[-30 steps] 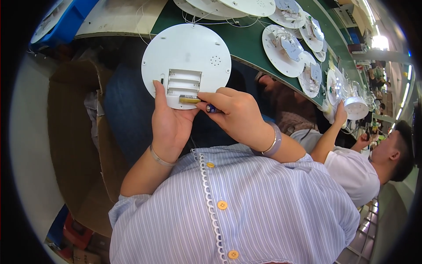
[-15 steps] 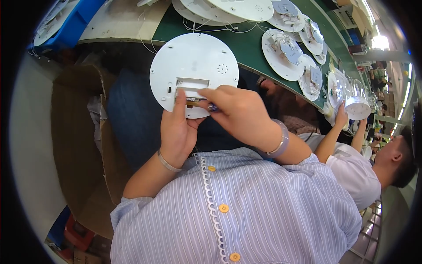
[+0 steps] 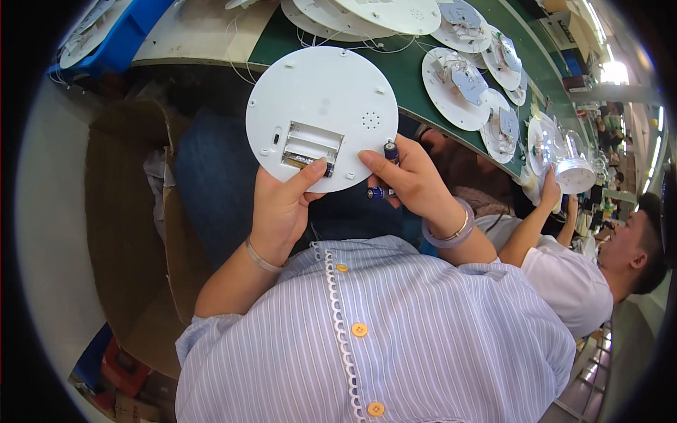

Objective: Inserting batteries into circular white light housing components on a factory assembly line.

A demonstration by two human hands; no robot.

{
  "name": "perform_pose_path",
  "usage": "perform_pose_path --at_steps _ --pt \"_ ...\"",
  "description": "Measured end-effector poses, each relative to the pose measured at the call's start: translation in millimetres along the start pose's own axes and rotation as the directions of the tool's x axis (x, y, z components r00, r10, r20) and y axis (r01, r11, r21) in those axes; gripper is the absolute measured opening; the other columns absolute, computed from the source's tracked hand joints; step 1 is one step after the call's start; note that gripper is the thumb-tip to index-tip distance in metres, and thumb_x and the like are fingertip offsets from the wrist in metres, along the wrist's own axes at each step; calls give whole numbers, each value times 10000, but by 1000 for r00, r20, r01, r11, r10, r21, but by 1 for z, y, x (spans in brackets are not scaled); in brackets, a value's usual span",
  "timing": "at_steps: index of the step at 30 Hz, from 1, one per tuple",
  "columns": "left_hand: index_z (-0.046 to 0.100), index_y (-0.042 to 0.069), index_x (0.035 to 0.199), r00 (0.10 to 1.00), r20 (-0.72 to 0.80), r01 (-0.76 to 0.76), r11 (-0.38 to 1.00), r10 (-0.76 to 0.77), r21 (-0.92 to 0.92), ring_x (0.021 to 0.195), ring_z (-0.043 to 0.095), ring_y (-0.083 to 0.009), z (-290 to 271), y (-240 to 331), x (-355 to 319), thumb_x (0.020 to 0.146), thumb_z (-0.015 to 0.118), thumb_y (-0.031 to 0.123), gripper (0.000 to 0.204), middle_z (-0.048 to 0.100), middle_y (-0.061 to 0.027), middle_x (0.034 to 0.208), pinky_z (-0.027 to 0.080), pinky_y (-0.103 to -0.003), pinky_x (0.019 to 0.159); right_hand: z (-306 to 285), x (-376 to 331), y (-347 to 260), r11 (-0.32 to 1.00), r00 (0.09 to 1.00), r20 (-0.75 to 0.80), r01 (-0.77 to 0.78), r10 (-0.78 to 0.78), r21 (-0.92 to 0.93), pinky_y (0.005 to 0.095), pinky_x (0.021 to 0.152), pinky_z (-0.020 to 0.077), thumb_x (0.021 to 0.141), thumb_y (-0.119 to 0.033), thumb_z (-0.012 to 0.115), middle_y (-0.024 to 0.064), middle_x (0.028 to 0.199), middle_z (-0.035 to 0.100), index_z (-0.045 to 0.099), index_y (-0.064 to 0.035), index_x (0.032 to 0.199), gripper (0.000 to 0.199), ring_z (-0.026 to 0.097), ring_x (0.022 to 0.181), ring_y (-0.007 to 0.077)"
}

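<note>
- Head view, at twelve o'clock: white disc [image 3: 324,92], held off the worktop [image 3: 407,88] by both hands.
- Probably light and stiff, like thin plastic; perhaps slippery on the smooth face, and easy to crack if bent.
- Best to hold by the rim, clear of the open battery compartment [image 3: 315,144], at six o'clock on the disc.
- Left hand [image 3: 275,204], at seven o'clock: thumb pressed on seated battery [image 3: 300,161], fingers beneath.
- Right hand [image 3: 422,190], at four o'clock: thumb on the disc near the rim, two loose batteries [image 3: 391,151] gripped among fingers.
- From twelve to two: green worktop, with wired discs [image 3: 443,99].
- At nine, cardboard box [image 3: 106,240]; past three, co-worker [image 3: 568,282].
</note>
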State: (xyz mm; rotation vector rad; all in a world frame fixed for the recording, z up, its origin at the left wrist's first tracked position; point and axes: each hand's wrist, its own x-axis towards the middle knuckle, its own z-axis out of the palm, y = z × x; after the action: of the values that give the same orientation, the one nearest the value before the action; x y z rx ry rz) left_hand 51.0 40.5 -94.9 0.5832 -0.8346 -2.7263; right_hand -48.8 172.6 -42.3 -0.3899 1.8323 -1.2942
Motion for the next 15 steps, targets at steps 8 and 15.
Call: perform_pose_path --at_steps 8,15 --pt "453 -3 1035 995 -49 -83 989 90 120 761 577 -144 -6 -8 6 733 578 -17 327 552 -95 910 499 -213 572 6 -8 7 999 999 -41 0 1 36 163 327 308 807 -188 535 5 549 498 507 -11 896 200 399 370 37" --pt "450 -9 1045 993 3 -117 989 117 94 795 581 -163 -3 -2 2 770 562 32 300 553 -105 930 512 -247 625 9 -10 6 995 995 -64 76 -72 58 152 324 294 825 -199 518 19 566 525 506 -10 852 191 392 368 34"
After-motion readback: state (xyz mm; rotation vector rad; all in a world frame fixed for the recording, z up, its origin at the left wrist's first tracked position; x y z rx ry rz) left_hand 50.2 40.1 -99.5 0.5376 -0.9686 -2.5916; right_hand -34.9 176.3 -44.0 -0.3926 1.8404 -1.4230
